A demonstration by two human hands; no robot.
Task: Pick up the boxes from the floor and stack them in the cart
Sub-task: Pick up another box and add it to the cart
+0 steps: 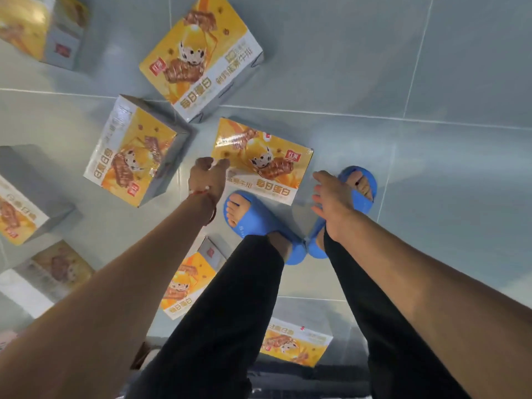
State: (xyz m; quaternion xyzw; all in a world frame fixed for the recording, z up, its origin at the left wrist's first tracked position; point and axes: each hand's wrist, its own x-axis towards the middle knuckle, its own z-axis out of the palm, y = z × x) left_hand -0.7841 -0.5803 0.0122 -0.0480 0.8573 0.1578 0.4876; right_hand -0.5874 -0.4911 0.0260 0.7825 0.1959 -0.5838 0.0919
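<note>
Several yellow boxes (201,53) lie scattered on the grey tiled floor (431,139). We see the nearest box (262,162) lying flat just ahead of the blue slippers (253,223). The left hand (207,180) curls its fingers on that box's left edge. The right hand (331,203) hangs spread wide just beside its right edge, holding nothing.

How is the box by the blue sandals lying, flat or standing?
Flat. The box rests on the floor, big picture side up.
</note>
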